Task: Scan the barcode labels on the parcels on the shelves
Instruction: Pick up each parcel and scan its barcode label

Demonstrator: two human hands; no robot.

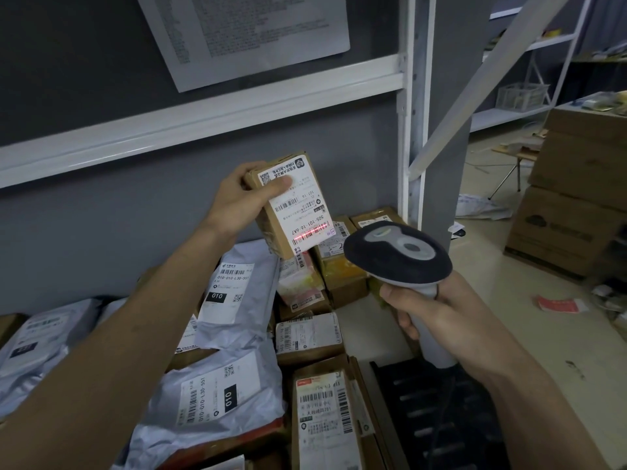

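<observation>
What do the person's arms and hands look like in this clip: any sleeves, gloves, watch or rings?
Both forearms are bare as far as the frame shows; no sleeve edge is in view. The left hand and the right hand wear no gloves. No watch, bracelet or ring shows on either wrist or on the visible fingers. Nails look short and unpainted.

"505-101-16 6A7" on held parcel's label (298, 212)
</observation>
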